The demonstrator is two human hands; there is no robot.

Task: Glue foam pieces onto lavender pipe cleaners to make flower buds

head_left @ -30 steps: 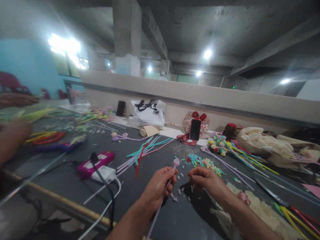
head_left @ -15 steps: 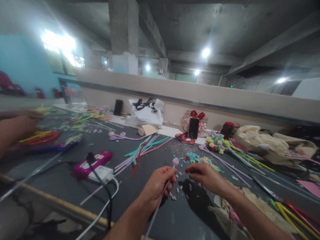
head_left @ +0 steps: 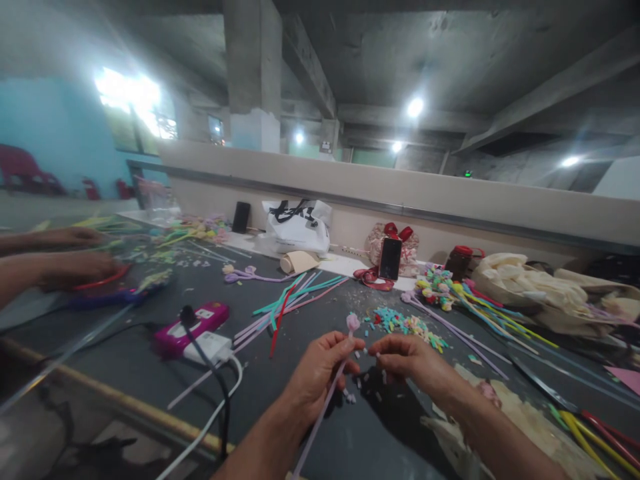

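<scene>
My left hand (head_left: 325,365) is closed around a thin lilac stem (head_left: 320,427) that slants down toward the table's front edge. At its top, just above my fingertips, sits a pale pink flower-like head (head_left: 353,323). Close by on the right, my right hand (head_left: 407,357) is pinched, with a tiny pale bit (head_left: 378,355) showing at the fingertips. Small pale lilac pieces (head_left: 349,397) lie on the dark table below and between both hands. Behind my right hand is a scatter of turquoise, yellow and red pieces (head_left: 395,319).
Coloured stems (head_left: 285,303) and a magenta box (head_left: 195,327) with a white plug and cables lie left. A phone (head_left: 390,259) leans upright at the back. Flower heads (head_left: 437,287) and scissors (head_left: 543,387) lie right. Another person's hands (head_left: 75,263) are at far left.
My right hand's fingers have come together into a pinch, near the left fingertips. The left hand still holds the stem. At far left, the other person's hands have moved right.
</scene>
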